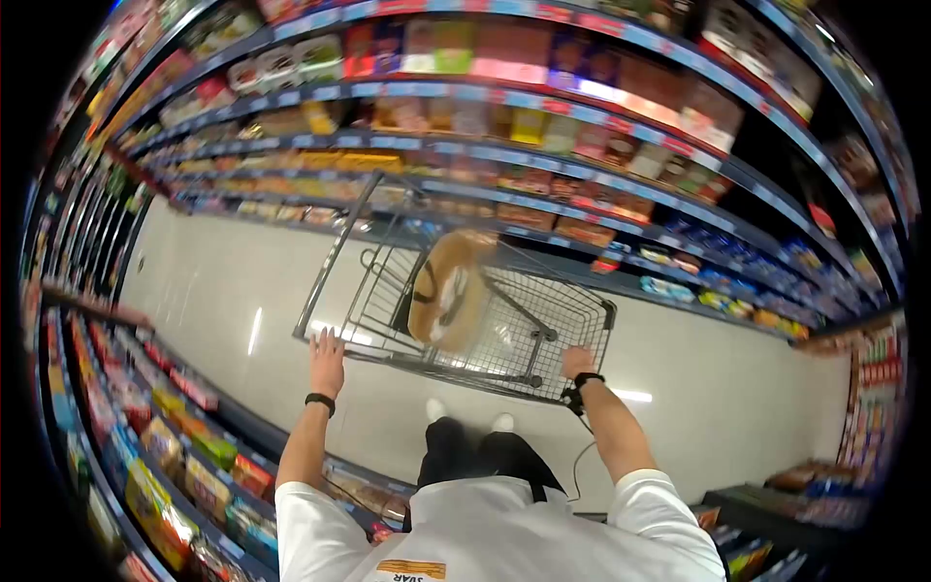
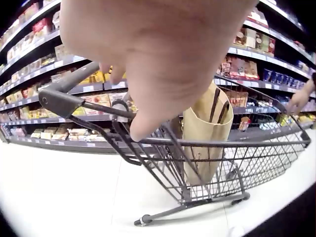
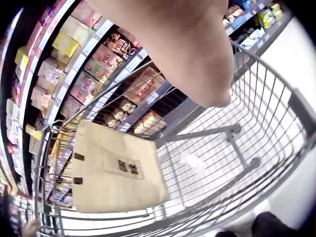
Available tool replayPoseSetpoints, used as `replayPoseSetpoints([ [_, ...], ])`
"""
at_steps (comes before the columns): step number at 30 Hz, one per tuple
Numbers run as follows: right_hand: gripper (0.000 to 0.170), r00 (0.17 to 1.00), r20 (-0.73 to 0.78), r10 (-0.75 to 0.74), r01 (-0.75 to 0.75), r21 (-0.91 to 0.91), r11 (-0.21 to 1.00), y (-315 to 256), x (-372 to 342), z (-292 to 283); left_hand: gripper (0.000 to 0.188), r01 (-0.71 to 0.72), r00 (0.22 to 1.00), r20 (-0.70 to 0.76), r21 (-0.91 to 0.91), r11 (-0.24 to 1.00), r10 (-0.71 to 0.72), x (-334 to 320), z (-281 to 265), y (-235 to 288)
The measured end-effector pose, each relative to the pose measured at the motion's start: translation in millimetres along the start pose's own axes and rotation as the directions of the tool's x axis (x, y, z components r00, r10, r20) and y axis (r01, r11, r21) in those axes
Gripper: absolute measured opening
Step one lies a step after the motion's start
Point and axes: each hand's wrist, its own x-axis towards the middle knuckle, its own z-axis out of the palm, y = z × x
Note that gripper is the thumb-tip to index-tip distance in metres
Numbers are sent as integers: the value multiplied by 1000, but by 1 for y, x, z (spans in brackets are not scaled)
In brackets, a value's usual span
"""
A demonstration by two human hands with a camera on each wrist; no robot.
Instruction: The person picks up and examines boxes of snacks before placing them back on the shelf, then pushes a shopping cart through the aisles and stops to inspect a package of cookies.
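A grey wire shopping cart (image 1: 572,301) stands sideways before me in the aisle. Inside it, a tan shopping bag (image 3: 116,173) with dark handles and a printed patch stands towards the handle end. My left hand (image 1: 328,364) lies at the cart's near side by the handle corner, its fingers extended forward. In the left wrist view the thumb of that hand (image 2: 163,74) points down at the top rail (image 2: 222,143). At the other end, my right hand (image 1: 577,362) hangs over the near rim with loosely bent fingers, nothing visible in its grasp.
Long shelves (image 1: 456,145) of packaged goods run along the cart's far side. Another stocked shelf (image 1: 184,427) stands close on my left and behind. Pale shiny floor (image 1: 213,281) stretches along the aisle. A dark cable (image 1: 579,466) hangs by my right arm.
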Motion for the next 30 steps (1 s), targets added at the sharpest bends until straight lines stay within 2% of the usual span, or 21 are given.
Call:
replayPoseSetpoints([
  [1, 17, 997, 55, -59, 59, 0, 998, -3, -14, -14, 57, -42, 997, 56, -48, 998, 45, 9, -15, 12],
  [2, 18, 995, 13, -95, 94, 43, 995, -10, -29, -20, 54, -82, 977, 193, -29, 996, 87, 18, -10, 16],
  [3, 19, 988, -100, -115, 123, 79, 989, -15, -36, -10, 47, -142, 980, 133, -67, 988, 150, 25, -5, 24],
  [4, 21, 970, -206, -129, 153, 107, 982, -21, -42, 4, 39, -180, 970, 147, -114, 977, 196, 36, -3, 35],
  [5, 22, 990, -75, -121, 134, 203, 970, -29, -53, -12, 29, -269, 947, 150, -115, 956, 285, 43, -16, 48],
  [6, 24, 988, -139, -63, 102, 296, 950, -38, -53, 4, 21, -343, 932, 85, -112, 933, 352, 47, -11, 59],
  [7, 25, 981, -153, -119, 164, 324, 932, -44, -62, 0, 23, -406, 909, 24, -184, 895, 417, 52, -7, 70],
  [8, 27, 969, -170, -180, 229, 347, 909, -51, -71, -3, 24, -448, 889, 16, -178, 876, 457, 53, -2, 84],
  [9, 27, 969, -202, -141, 214, 412, 886, -61, -80, -10, 26, -486, 869, 5, -169, 857, 494, 60, 6, 96],
  [11, 29, 962, -267, -61, 199, 529, 825, -83, -94, -20, 29, -528, 833, 31, -254, 810, 553, 64, -14, 130],
  [14, 28, 962, -267, -54, 197, 546, 814, -114, -90, -25, 27, -633, 758, -135, -387, 670, 638, 63, -25, 173],
  [15, 29, 940, -342, -17, 234, 606, 761, -122, -91, -22, 24, -671, 728, -206, -408, 619, 654, 63, -23, 188],
  [17, 35, 955, -294, -21, 229, 696, 680, -131, -89, -13, 28, -704, 630, -136, -516, 488, 764, 64, -49, 212],
  [20, 35, 967, -226, 116, 96, 746, 659, -139, -124, -38, 33, -734, 485, -56, -569, 372, 873, 81, -111, 235],
  [21, 35, 954, -230, 191, 31, 713, 701, -134, -131, -34, 35, -745, 444, -30, -568, 350, 896, 92, -127, 238],
  [23, 34, 911, -241, 336, -105, 651, 752, -115, -152, -5, 40, -871, 336, -223, -444, 211, 915, 126, -112, 251],
  [24, 34, 876, -184, 447, -186, 726, 662, -110, -166, -5, 43, -917, 272, -314, -370, 147, 910, 137, -105, 257],
  [25, 34, 823, -120, 555, -259, 790, 556, -102, -175, -6, 47, -921, 280, -323, -357, 158, 904, 138, -113, 261],
  [27, 36, 742, -10, 671, -391, 806, 444, -80, -183, -10, 54, -933, 279, -360, -322, 162, 890, 138, -132, 286],
  [28, 37, 693, 52, 720, -452, 809, 376, -69, -188, -8, 62, -946, 252, -301, -275, 169, 920, 147, -130, 301],
  [30, 39, 682, 110, 723, -522, 766, 376, -42, -205, -5, 65, -949, 282, -308, -228, 217, 909, 158, -134, 330],
])
